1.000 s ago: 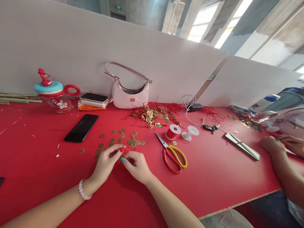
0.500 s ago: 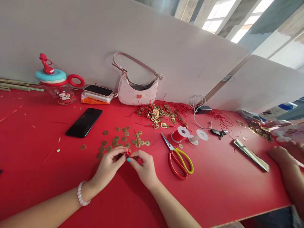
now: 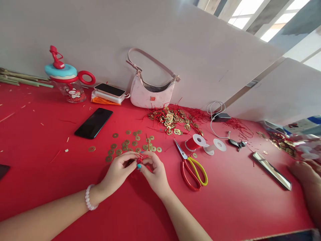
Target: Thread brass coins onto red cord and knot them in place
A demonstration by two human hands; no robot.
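Centrally in the head view, your left hand (image 3: 119,171) and right hand (image 3: 155,174) meet over the red table (image 3: 233,187), each grip pinched together on a small piece of thin red cord (image 3: 139,161), presumably from two sides to steady so slight a thing. Loose, round, brass-coloured coins with central holes (image 3: 134,143) lie just beyond your hands, probably for easy picking. Metal scissors with red and yellow handles (image 3: 185,157) lie to the right, handles toward you, apparently for quick reach. Labels: the pale pink handbag (image 3: 162,98) bears a small red patch (image 3: 152,98), too small to read; the clear cup (image 3: 67,89) shows a white cartoon cat (image 3: 73,93), no legible brand.
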